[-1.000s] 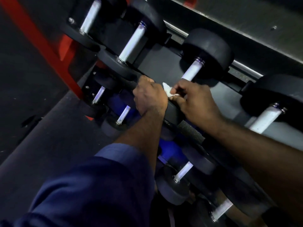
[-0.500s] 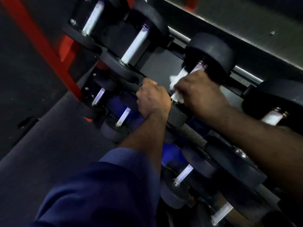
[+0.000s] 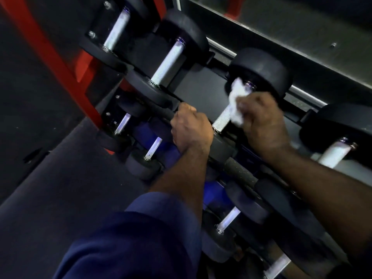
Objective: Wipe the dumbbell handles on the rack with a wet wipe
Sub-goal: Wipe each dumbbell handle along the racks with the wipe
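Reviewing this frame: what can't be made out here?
Head view only.
The handle: its upper part is covered by the wet wipe and right hand.
The left hand: fingertips hidden behind the rack rail it grips.
The bottom-right dumbbell: cut off by the frame edge.
The weight markings: too dark to read.

White wipe (image 3: 237, 101); silver knurled handle (image 3: 221, 120); black dumbbell heads (image 3: 261, 69); red rack frame (image 3: 58, 63); blue sleeve (image 3: 141, 238); dark grey floor (image 3: 50, 188).
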Available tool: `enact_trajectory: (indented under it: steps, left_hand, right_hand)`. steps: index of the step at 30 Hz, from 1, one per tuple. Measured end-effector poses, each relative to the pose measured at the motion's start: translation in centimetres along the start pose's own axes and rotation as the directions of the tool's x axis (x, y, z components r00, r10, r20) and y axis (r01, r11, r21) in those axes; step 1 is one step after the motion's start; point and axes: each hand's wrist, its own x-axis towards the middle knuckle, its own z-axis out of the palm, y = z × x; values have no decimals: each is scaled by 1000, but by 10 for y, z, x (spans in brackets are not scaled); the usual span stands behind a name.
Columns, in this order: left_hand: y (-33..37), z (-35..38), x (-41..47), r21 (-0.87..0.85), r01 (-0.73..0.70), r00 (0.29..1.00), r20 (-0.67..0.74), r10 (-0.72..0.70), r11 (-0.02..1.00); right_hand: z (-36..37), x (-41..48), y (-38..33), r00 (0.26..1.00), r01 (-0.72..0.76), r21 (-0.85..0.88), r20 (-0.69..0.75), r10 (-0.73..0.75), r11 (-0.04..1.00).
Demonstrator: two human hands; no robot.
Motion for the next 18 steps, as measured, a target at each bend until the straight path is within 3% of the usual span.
enact_trajectory:
  steps: [1, 3, 6, 10, 14, 18]
  left_hand:
    - [0, 0, 0, -2, -1, 1000, 1, 1, 1000]
    - [0, 0, 1, -7, 5, 1000, 7, -5, 1000]
    - [1, 0, 1, -4, 4, 1000, 8, -4, 1000]
    - [0, 1, 2, 7, 9, 1000, 19, -9, 1000]
    - [0, -1, 1, 2, 10, 1000, 21, -10, 1000]
    - [-1, 2, 1, -6, 1, 1000, 7, -1, 1000]
  right_hand:
    - [0, 3, -1, 991, -112, 55, -74, 116, 992]
    - [8, -1, -12, 981, -192, 46, -32, 194, 980]
    - [15, -14, -17, 993, -119, 28, 31, 118, 993]
    - [8, 3, -15, 968, -238, -47, -87, 234, 970]
    - [4, 3, -10, 989, -147, -91, -16, 146, 985]
    - [-7, 12, 12, 985, -165, -151, -81, 154, 975]
